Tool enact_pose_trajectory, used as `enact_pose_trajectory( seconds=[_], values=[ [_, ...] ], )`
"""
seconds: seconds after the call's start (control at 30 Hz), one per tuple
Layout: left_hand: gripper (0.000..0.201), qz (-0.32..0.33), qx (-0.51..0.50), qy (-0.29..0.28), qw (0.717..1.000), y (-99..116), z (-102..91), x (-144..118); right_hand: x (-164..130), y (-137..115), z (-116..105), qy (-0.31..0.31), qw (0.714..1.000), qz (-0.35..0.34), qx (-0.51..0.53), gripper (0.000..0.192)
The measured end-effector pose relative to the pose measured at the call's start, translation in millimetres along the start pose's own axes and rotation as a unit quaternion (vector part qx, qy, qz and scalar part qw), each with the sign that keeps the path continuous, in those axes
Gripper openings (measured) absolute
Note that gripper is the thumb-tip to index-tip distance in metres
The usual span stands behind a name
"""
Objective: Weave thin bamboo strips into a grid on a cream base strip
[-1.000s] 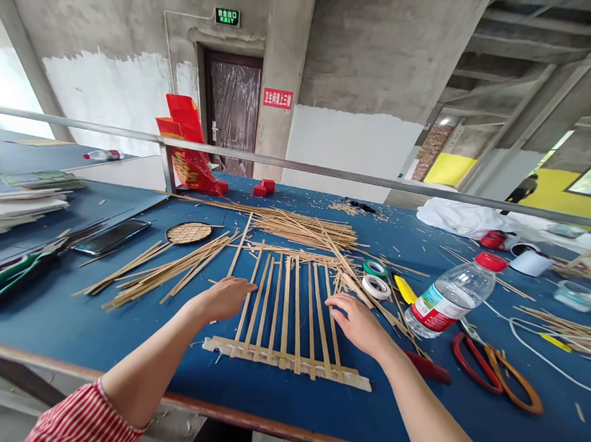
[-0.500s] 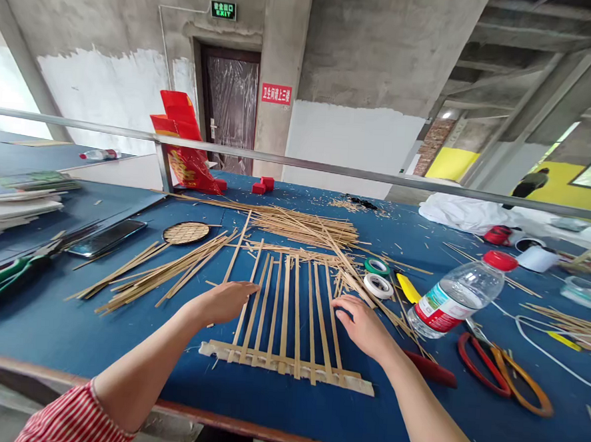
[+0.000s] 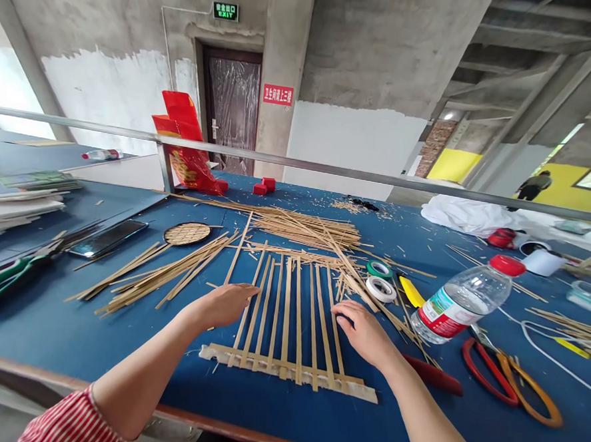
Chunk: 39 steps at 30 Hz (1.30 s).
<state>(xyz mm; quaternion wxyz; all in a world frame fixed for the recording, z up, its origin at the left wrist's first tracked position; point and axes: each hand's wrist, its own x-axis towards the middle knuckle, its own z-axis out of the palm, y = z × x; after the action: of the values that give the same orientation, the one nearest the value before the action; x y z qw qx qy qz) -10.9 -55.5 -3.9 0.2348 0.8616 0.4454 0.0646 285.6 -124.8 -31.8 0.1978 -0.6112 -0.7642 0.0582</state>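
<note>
Several thin bamboo strips (image 3: pixel 286 314) lie side by side, pointing away from me, on the blue table. Their near ends cross a flat crosswise strip (image 3: pixel 286 374) with a pale, ragged cloth-like edge. My left hand (image 3: pixel 229 303) rests at the left side of the row, fingers stretched out against the outer strips. At the right side, my right hand (image 3: pixel 362 326) is loosely curved, thumb apart from the fingers, its fingertips by the outermost strip. Neither hand appears to grip anything.
Loose strips (image 3: pixel 305 228) pile up behind the row, with another bundle (image 3: pixel 172 273) to the left. Tape rolls (image 3: pixel 380 289), a water bottle (image 3: pixel 463 299) and scissors (image 3: pixel 533 389) stand or lie on the right. A phone (image 3: pixel 108 237), a woven disc (image 3: pixel 187 234) and green-handled pliers (image 3: pixel 12 274) lie left.
The view has shifted slightly. My right hand's fingers look a little straighter against the right side of the strips; my left hand has hardly moved.
</note>
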Motion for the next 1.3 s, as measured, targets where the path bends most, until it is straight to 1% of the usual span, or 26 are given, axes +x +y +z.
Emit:
enact_pose_trajectory(
  seconds=[0.07,0.17,0.23,0.3,0.37,0.4,0.47,0.53,0.67,0.77,0.97,1.03,1.17,1.3],
  values=[
    [0.044,-0.003,0.005,0.007,1.0,-1.7,-2.3,-0.9,-0.9,0.7,-0.1,0.002,1.0,0.0,-0.003,0.026],
    [0.039,-0.031,0.03,0.049,0.998,-8.2,-16.2,-1.5,-2.7,4.1,0.0,0.018,1.0,0.007,-0.004,0.027],
    [0.031,-0.071,0.053,0.082,0.993,-16.3,-30.7,0.8,-3.2,7.4,0.9,0.032,0.999,0.012,0.0,0.027],
    [0.028,-0.118,0.074,0.1,0.985,-25.9,-44.0,6.5,-2.9,10.5,2.3,0.047,0.999,0.016,0.006,0.027],
    [0.028,-0.166,0.094,0.11,0.975,-34.9,-51.2,15.7,-2.4,12.5,3.7,0.059,0.998,0.015,0.014,0.027],
    [0.029,-0.186,0.104,0.115,0.97,-38.6,-51.7,21.3,-2.2,13.1,4.1,0.065,0.998,0.012,0.017,0.027],
    [0.033,-0.219,0.123,0.118,0.961,-44.2,-46.6,32.7,-2.5,13.6,4.6,0.076,0.997,0.01,0.02,0.027],
    [0.033,-0.237,0.138,0.118,0.954,-47.7,-36.1,42.4,-3.2,13.7,4.6,0.089,0.996,0.012,0.019,0.027],
    [0.029,-0.244,0.157,0.126,0.949,-52.3,-14.3,51.2,-4.3,15.2,5.2,0.116,0.993,0.014,0.019,0.028],
    [0.028,-0.239,0.165,0.137,0.947,-54.7,-6.0,50.7,-4.4,18.0,6.0,0.132,0.991,0.017,0.022,0.028],
    [0.027,-0.248,0.164,0.133,0.945,-54.7,-5.5,47.7,-5.3,22.5,5.1,0.124,0.991,0.027,0.028,0.027],
    [0.026,-0.252,0.163,0.135,0.944,-54.3,-6.1,47.2,-5.9,22.5,5.3,0.131,0.99,0.033,0.032,0.027],
    [0.027,-0.249,0.159,0.143,0.945,-54.5,-6.5,46.6,-6.4,21.3,6.0,0.137,0.989,0.041,0.042,0.028],
    [0.026,-0.245,0.145,0.137,0.949,-56.8,-8.0,46.9,-6.5,17.1,2.6,0.129,0.989,0.052,0.043,0.028]
  ],
)
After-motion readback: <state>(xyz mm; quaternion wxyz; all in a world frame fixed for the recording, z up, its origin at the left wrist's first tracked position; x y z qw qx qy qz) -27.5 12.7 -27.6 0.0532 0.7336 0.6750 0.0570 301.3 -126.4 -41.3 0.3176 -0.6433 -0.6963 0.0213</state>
